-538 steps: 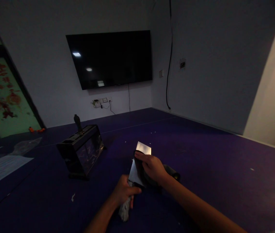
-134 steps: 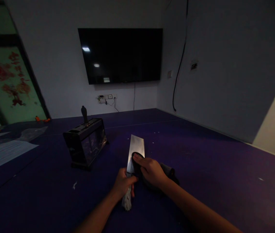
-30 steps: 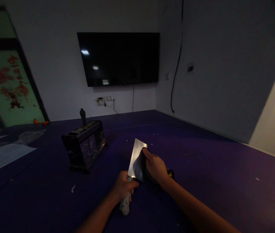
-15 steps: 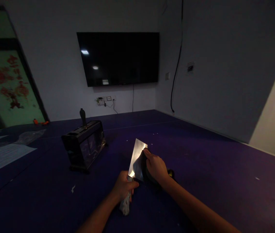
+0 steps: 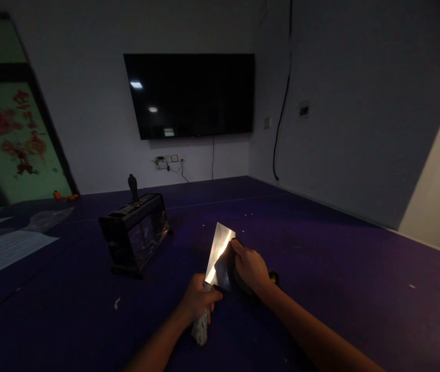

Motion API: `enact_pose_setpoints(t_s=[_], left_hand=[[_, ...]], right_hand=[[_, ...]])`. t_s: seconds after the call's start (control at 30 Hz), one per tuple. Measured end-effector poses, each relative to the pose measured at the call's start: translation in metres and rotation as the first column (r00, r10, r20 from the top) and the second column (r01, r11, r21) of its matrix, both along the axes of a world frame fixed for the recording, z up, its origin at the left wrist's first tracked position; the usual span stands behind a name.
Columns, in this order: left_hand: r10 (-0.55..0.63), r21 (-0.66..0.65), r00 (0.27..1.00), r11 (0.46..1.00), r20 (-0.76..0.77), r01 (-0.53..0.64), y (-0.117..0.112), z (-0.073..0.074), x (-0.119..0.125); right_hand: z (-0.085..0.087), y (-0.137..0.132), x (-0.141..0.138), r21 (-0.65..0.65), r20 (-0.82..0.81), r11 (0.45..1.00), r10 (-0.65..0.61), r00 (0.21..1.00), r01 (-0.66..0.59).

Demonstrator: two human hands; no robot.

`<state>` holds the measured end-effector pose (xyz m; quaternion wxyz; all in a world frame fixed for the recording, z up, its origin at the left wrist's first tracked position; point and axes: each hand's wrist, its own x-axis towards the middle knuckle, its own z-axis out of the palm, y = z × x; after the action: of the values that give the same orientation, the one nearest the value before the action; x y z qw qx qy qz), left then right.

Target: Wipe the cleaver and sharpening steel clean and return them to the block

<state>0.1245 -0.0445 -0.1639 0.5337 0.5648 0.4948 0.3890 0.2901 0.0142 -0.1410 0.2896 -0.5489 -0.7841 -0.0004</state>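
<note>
My left hand (image 5: 198, 298) is closed round the handle (image 5: 201, 328) of a cleaver, a pale, mottled grip that looks wrapped. The cleaver's wide, shiny rectangular blade (image 5: 216, 253) points up and away, with a bright streak of light along it. At the blade's right side is my right hand (image 5: 251, 266), its fingers curled and thumb by the upper right corner. A dark thing lies under that hand against the blade; its kind is hidden in shadow. Just beyond my right wrist shows part of a black and yellow-green object (image 5: 274, 278).
A black box (image 5: 136, 232) with clear sides and an upright handle stands left on the dark purple surface (image 5: 320, 258). Printed paper (image 5: 10, 250) and clear plastic (image 5: 47, 219) lie farther left. A television (image 5: 192, 95) hangs on the wall; a black cable (image 5: 284, 103) dangles right.
My right hand has shifted very slightly on the blade, and the bright streak along the blade is longer. My left hand keeps its hold on the handle.
</note>
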Motion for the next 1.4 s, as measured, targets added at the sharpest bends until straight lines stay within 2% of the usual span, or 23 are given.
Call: enact_pose_setpoints(t_s=[0.13,0.33,0.7,0.97,1.4], left_hand=[[-0.001,-0.031,0.998,1.0,-0.065,-0.001,-0.002,0.003,0.0],[-0.088,0.008,0.983,0.996,-0.164,0.09,-0.001,0.006,-0.001],[-0.09,0.017,0.981,0.995,-0.17,0.094,0.0,0.006,-0.002],[-0.119,0.002,0.984,0.993,-0.136,0.12,-0.003,0.008,-0.001],[-0.038,-0.01,0.993,0.999,-0.108,0.037,0.0,0.001,-0.002]], right_hand=[[0.0,0.001,0.001,0.042,-0.026,0.996,0.079,0.997,-0.077],[0.004,-0.002,0.0,0.103,-0.017,0.974,0.206,0.978,-0.204],[0.005,-0.004,-0.001,0.12,0.033,0.962,0.244,0.969,-0.246],[0.003,-0.003,-0.001,0.095,-0.018,0.975,0.201,0.979,-0.199],[-0.003,0.01,0.009,0.036,-0.124,0.999,0.017,0.992,-0.012]])
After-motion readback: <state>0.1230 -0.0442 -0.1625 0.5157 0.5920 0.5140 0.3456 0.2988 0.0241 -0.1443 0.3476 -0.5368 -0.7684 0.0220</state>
